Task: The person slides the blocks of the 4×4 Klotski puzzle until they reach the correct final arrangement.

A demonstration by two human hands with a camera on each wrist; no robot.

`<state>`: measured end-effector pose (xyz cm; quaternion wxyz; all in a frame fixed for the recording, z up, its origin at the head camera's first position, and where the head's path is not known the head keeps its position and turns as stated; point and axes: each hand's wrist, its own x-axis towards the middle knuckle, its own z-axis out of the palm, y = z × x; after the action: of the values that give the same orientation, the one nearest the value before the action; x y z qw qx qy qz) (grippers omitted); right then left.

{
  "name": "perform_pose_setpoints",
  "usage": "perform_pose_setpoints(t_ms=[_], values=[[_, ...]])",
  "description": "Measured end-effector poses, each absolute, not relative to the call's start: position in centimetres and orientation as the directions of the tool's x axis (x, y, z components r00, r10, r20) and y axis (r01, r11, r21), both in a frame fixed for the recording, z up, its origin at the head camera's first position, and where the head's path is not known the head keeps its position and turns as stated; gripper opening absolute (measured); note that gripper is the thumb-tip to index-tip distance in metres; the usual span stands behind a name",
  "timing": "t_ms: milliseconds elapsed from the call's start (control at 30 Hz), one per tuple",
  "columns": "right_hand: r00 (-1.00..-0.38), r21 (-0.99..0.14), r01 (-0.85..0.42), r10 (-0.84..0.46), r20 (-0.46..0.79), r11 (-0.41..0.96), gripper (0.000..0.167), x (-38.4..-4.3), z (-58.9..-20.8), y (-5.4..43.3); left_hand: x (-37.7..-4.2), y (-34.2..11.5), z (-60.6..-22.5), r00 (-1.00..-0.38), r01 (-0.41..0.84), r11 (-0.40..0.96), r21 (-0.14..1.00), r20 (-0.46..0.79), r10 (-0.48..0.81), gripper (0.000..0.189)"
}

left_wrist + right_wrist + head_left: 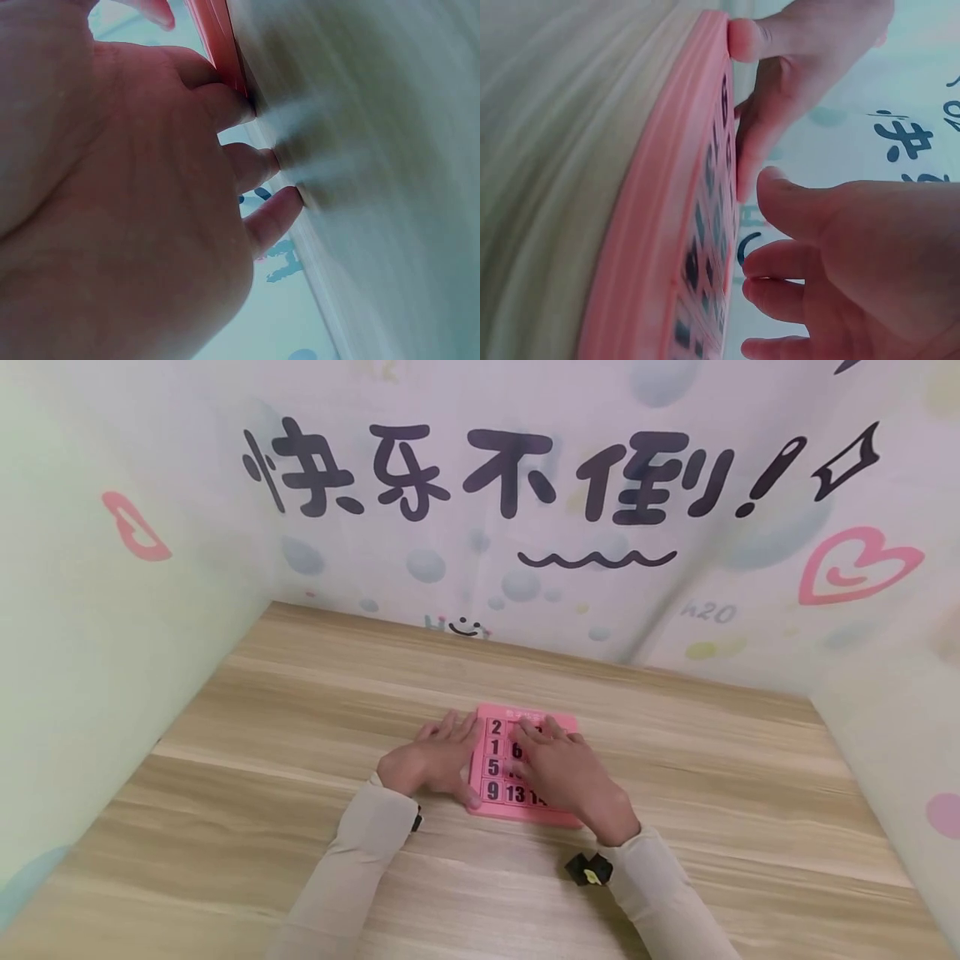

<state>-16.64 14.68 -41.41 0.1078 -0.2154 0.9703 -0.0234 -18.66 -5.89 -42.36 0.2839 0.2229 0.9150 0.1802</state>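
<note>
A pink number sliding puzzle (pixel 517 812) lies flat on the wooden table, in the middle of the head view. Its left column of tiles reads 2, 1, 5, 9; the right part is covered by my right hand. My left hand (pixel 438 762) rests along the puzzle's left edge, thumb at the near left corner. In the left wrist view its outer fingers (pixel 251 166) reach down to the tabletop beside the pink edge. My right hand (pixel 564 770) is spread over the tiles from the right. The right wrist view shows its thumb (pixel 791 206) just off the puzzle's face.
The wooden table (pixel 300 693) stretches around the puzzle on every side. A white printed backdrop (pixel 480 568) with large black characters rises behind the far edge, and pale walls stand left and right. A black strap piece (pixel 588 868) sits at the right wrist.
</note>
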Motion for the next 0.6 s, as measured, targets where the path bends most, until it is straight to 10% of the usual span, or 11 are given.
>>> perform_pose_setpoints(t_ms=[600], values=[[-0.874, -0.05, -0.417, -0.415, -0.252, 0.908, 0.067, -16.6, -41.7, 12.0, -18.9, -5.7, -42.6, -0.74, 0.326, 0.846, 0.423, -0.443, 0.507, 0.115]])
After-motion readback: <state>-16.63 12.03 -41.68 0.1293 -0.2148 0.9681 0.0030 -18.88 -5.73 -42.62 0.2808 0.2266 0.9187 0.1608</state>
